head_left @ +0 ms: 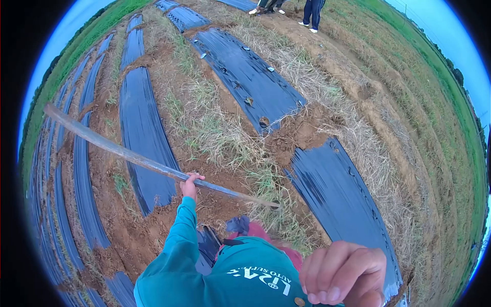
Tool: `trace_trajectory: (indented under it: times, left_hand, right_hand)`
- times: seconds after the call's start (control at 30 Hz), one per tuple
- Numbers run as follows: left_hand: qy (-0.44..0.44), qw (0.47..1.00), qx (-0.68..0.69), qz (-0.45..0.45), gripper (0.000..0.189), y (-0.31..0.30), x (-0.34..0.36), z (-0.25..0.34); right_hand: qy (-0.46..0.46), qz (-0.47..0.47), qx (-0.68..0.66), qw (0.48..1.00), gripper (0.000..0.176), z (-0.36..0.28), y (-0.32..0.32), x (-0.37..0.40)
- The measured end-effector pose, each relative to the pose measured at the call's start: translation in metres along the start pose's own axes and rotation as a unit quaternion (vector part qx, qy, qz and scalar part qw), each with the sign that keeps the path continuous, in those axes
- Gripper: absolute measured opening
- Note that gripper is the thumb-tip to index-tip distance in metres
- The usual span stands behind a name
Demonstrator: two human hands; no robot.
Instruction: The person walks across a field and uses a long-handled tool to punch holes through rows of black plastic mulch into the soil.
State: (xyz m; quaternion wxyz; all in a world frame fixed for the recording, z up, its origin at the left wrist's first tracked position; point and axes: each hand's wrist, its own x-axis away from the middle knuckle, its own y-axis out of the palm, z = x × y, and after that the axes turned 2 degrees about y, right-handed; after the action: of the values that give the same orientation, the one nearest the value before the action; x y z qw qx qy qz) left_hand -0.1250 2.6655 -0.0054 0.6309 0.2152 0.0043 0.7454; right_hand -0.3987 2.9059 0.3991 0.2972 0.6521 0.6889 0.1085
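Pole [146,162], seen in the head view, is held left of the near black sheet [342,189], its closer end stopping short of that sheet's left edge. The left hand [190,185] is closed around it; the right hand [343,273], below the sheet's left edge in view, is loosely curled, and whether it holds anything I cannot tell. The pole looks stiff and hard to break, its curve probably lens distortion. The long far end should make it feel heavy and swing wide; its worn, smooth-looking surface may slip. A second hold farther toward the long end would likely balance it. Left of the sheet, grass [225,133] and soil give open room, though a dragged tip could tear the sheet's thin edge. Two people [313,14] stand well beyond the sheet.
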Motion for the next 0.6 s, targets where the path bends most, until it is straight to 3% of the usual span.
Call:
trace_trajectory:
  times: [0.17, 0.3, 0.47, 0.6]
  left_hand:
    - [0.03, 0.999, -0.023, -0.003, 0.006, 0.004, 0.004, -0.004]
    - [0.028, 0.999, 0.017, -0.011, 0.006, 0.004, 0.013, 0.001]
    - [-0.002, 0.999, 0.012, -0.029, 0.011, 0.003, 0.012, 0.001]
    - [-0.014, 0.999, 0.028, -0.007, 0.013, 0.002, 0.024, 0.003]
  right_hand:
    - [-0.093, -0.139, -0.022, 0.986, 0.059, 0.017, 0.004, -0.022]
    - [-0.068, -0.106, -0.043, 0.991, 0.067, -0.002, 0.018, -0.02]
    - [-0.219, -0.142, -0.048, 0.964, 0.07, -0.012, 0.018, -0.025]
    - [-0.278, -0.137, -0.083, 0.947, 0.071, -0.008, 0.023, -0.023]
